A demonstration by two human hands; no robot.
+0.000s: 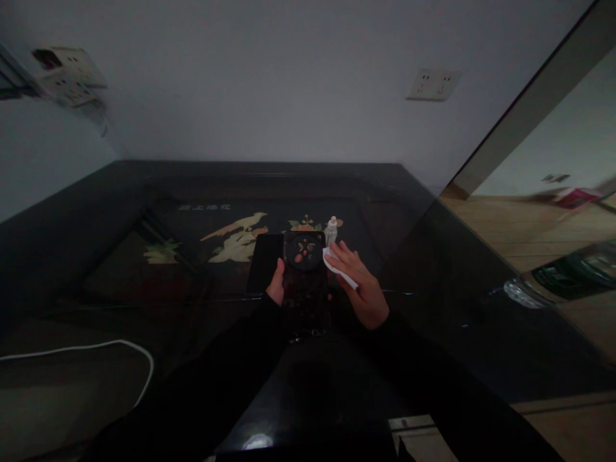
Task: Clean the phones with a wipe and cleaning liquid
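My left hand (pixel 276 283) grips the left side of a dark smartphone (pixel 307 301), its back turned to me. The phone's large round camera area, with reddish and light patches, is near its top. My right hand (pixel 360 282) is at the phone's upper right edge, with a folded white cloth (pixel 341 270) under its fingers. I cannot tell whether the cloth touches the phone. Just beyond the cloth stands a small clear bottle (pixel 331 231) with a white cap. Behind the held phone, to the left, lies a flat black slab (pixel 264 262) like another phone or tablet.
The dark glossy table (pixel 418 256) has a bird-and-flower picture (pixel 235 240) on its top. A large clear bottle with a green label (pixel 568 276) is at the right. A white cable (pixel 110 343) curves at the lower left. Wall sockets (pixel 433 85) are beyond the table.
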